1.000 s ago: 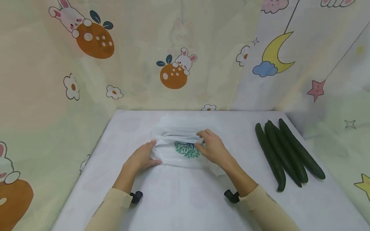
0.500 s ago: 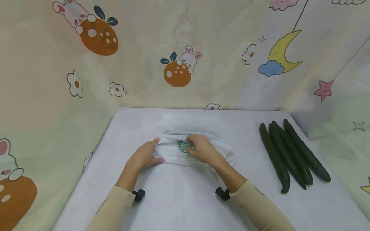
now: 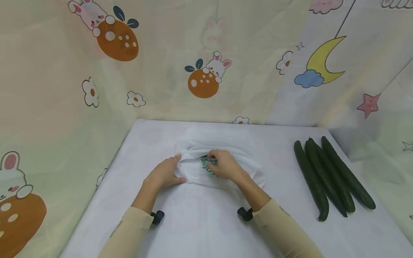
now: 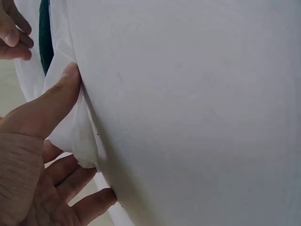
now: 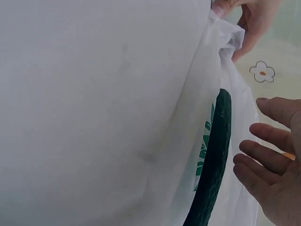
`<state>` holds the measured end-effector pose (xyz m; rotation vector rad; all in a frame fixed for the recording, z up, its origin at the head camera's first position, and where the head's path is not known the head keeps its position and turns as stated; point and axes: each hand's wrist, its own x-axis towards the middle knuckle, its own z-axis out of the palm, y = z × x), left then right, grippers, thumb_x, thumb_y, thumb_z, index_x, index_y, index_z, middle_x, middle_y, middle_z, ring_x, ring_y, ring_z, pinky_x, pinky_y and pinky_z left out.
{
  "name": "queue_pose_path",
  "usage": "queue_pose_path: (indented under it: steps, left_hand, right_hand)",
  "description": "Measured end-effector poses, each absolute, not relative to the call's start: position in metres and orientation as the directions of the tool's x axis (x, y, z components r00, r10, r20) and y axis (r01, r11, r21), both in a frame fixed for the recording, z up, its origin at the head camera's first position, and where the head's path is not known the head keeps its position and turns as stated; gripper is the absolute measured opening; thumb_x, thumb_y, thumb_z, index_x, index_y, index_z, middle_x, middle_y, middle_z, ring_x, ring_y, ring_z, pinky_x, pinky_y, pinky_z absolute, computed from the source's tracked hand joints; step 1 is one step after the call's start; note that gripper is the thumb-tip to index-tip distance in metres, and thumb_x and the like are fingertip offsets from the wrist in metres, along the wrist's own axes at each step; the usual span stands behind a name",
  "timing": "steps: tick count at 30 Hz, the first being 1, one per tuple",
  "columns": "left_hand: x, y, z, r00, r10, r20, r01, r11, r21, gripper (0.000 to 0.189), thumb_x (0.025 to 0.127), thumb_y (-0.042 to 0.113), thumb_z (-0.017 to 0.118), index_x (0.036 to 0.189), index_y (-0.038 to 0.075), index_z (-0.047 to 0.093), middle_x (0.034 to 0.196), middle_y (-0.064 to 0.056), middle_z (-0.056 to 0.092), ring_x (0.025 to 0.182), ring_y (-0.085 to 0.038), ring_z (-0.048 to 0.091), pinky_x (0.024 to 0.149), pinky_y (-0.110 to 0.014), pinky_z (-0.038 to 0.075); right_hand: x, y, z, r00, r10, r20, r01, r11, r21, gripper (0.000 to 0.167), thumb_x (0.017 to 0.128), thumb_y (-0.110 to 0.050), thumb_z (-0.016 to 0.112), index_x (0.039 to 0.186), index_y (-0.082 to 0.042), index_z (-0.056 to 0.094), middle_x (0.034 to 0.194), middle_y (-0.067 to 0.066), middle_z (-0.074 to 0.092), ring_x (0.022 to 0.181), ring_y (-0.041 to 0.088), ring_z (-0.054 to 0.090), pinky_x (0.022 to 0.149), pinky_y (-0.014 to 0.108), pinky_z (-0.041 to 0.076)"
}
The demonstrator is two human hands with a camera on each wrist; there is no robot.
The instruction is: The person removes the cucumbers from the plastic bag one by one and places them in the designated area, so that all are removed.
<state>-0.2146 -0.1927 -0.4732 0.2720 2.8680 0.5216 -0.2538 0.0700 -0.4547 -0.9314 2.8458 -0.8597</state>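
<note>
A white bag (image 3: 193, 170) with a green leaf print (image 3: 206, 165) lies crumpled mid-table. My left hand (image 3: 166, 173) holds its left end, thumb at the near edge and fingers at the far side; in the left wrist view the thumb presses the thin material. Over the print is my right hand (image 3: 226, 165), fingers bent toward the bag's folds. The right wrist view shows those fingers (image 5: 263, 162) spread and holding nothing, beside a dark green cucumber (image 5: 217, 150) that lies along the bag by the print. My right hand mostly hides that cucumber in the head view.
Several long cucumbers (image 3: 333, 175) lie side by side at the right of the white-covered table (image 3: 200, 229). A cloth backdrop (image 3: 161, 53) with rabbits, flowers and a moon stands behind it and at both sides.
My right hand has moved left and closer over the print, now covering part of it. My left hand has stayed at the bag's left end. The view has shifted slightly.
</note>
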Motion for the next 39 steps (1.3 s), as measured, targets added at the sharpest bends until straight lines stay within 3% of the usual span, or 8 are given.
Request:
queue_pose_path:
  steps: [12, 20, 24, 28, 39]
  left_hand:
    - [-0.213, -0.191, -0.471, -0.961, 0.219, -0.168, 0.144, 0.917, 0.372, 0.107, 0.083, 0.044, 0.085, 0.163, 0.007, 0.024, 0.158, -0.021, 0.043, 0.146, -0.040, 0.041, 0.120, -0.053, 0.035]
    - [-0.212, -0.191, -0.471, -0.964, 0.209, -0.163, 0.128, 0.906, 0.403, 0.113, 0.084, 0.043, 0.085, 0.167, 0.017, 0.013, 0.161, -0.020, 0.040, 0.145, -0.039, 0.043, 0.119, -0.054, 0.037]
    - [-0.210, -0.192, -0.473, -0.959, 0.238, -0.154, 0.158, 0.899, 0.408, 0.104, 0.085, 0.041, 0.085, 0.165, 0.026, 0.021, 0.164, -0.020, 0.035, 0.148, -0.040, 0.039, 0.119, -0.057, 0.035]
    - [-0.210, -0.192, -0.475, -0.955, 0.246, -0.168, 0.166, 0.907, 0.386, 0.094, 0.087, 0.042, 0.082, 0.163, 0.026, 0.028, 0.166, -0.022, 0.028, 0.150, -0.041, 0.034, 0.120, -0.058, 0.034]
    - [-0.213, -0.190, -0.474, -0.956, 0.219, -0.194, 0.134, 0.918, 0.374, 0.092, 0.088, 0.044, 0.081, 0.163, 0.028, 0.030, 0.168, -0.019, 0.026, 0.149, -0.042, 0.036, 0.118, -0.060, 0.036]
  right_hand:
    - [-0.271, 0.081, -0.450, -0.831, -0.556, 0.034, -0.498, 0.714, -0.492, 0.047, 0.096, -0.023, 0.073, 0.135, 0.001, 0.062, 0.136, 0.016, 0.065, 0.133, 0.033, 0.056, 0.115, 0.048, 0.043]
    - [-0.286, 0.089, -0.455, -0.846, -0.532, -0.034, -0.459, 0.760, -0.459, 0.056, 0.097, -0.026, 0.073, 0.143, -0.001, 0.055, 0.146, 0.018, 0.056, 0.138, 0.035, 0.051, 0.117, 0.049, 0.041]
    - [-0.294, 0.089, -0.459, -0.840, -0.541, -0.044, -0.469, 0.764, -0.442, 0.057, 0.097, -0.027, 0.072, 0.144, -0.001, 0.055, 0.145, 0.017, 0.057, 0.138, 0.035, 0.051, 0.117, 0.049, 0.040]
    - [-0.297, 0.089, -0.460, -0.844, -0.532, -0.073, -0.455, 0.780, -0.429, 0.058, 0.098, -0.030, 0.071, 0.146, -0.002, 0.053, 0.148, 0.017, 0.056, 0.140, 0.035, 0.049, 0.118, 0.049, 0.039]
    - [-0.299, 0.091, -0.457, -0.864, -0.499, -0.070, -0.428, 0.801, -0.418, 0.056, 0.095, -0.023, 0.075, 0.145, -0.006, 0.056, 0.143, 0.013, 0.061, 0.137, 0.033, 0.053, 0.117, 0.049, 0.041]
